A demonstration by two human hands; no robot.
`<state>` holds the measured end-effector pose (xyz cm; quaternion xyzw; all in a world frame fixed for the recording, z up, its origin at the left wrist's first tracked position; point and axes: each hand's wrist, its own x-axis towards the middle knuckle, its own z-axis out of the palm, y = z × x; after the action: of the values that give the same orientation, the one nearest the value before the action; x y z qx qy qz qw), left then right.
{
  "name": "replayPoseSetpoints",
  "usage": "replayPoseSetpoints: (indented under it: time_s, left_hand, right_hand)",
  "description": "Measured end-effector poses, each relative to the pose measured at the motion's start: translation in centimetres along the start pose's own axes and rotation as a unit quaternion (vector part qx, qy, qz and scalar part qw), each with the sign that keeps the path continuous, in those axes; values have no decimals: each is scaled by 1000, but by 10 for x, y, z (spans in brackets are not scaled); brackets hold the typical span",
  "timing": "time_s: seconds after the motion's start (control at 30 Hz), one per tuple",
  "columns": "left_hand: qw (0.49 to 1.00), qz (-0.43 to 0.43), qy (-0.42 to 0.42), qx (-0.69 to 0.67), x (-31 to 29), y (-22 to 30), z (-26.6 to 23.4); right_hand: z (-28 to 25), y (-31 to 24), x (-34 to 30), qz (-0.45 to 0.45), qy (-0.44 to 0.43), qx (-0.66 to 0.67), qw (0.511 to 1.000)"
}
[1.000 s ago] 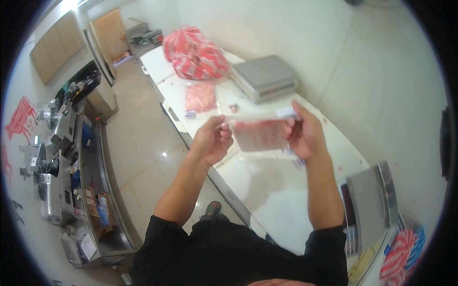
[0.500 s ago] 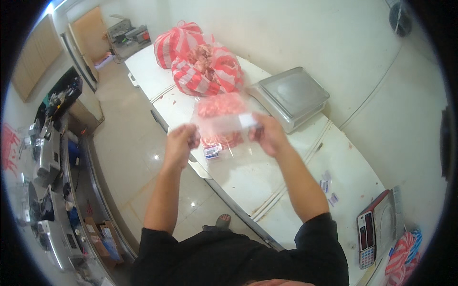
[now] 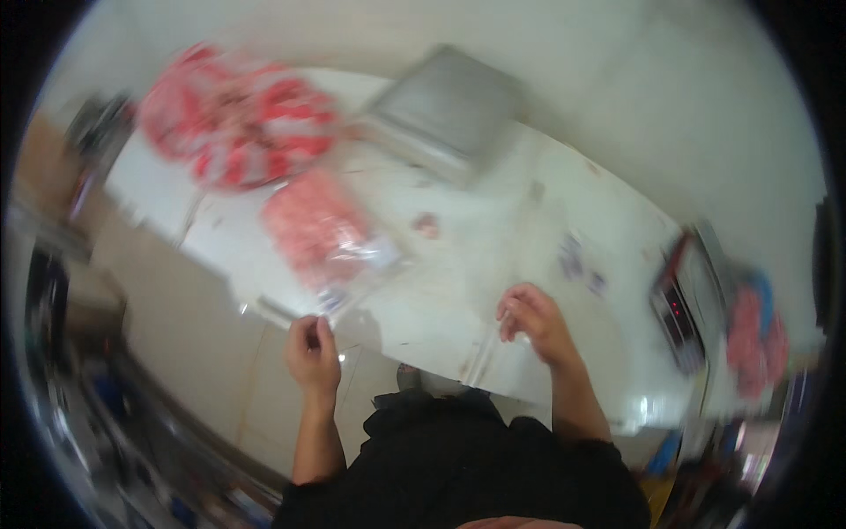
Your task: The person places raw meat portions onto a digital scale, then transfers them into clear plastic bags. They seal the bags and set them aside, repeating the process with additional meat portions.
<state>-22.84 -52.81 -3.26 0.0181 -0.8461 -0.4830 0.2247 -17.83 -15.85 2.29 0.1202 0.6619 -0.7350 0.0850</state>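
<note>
Clear bag of pink pieces (image 3: pixel 330 234) no longer held up between both hands as half second ago, now lies on white counter (image 3: pixel 493 247); hands lowered toward near edge; red-and-white striped sacks (image 3: pixel 238 128) far left; left hand (image 3: pixel 313 353) at counter edge just below bag, fingers curled, hold unclear through blur; grey scale (image 3: pixel 445 106) behind; right hand (image 3: pixel 533 322) curled on clear film (image 3: pixel 485 357); calculator (image 3: pixel 679 304) far right.
</note>
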Motion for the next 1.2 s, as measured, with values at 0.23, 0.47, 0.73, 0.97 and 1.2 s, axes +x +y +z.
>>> replayPoseSetpoints:
  time_s: [0.23, 0.47, 0.73, 0.97, 1.2]
  left_hand:
    - [910, 162, -315, -214, -48, 96, 90]
    - [764, 310, -504, -255, -140, 163, 145]
    - [529, 351, -722, -274, -388, 269, 189]
    - [186, 554, -804, -109, -561, 371, 206]
    - [-12, 636, -771, 33, -706, 432, 269]
  right_hand:
    - [-36, 58, -136, -45, 225, -259, 938]
    - [-42, 113, -286, -1, 322, -238, 916]
    - [-76, 219, -526, 83, 589, -205, 777]
    - [-72, 276, -694, 189, 711, -140, 663]
    - [-126, 328, -766, 196, 756, -20, 624]
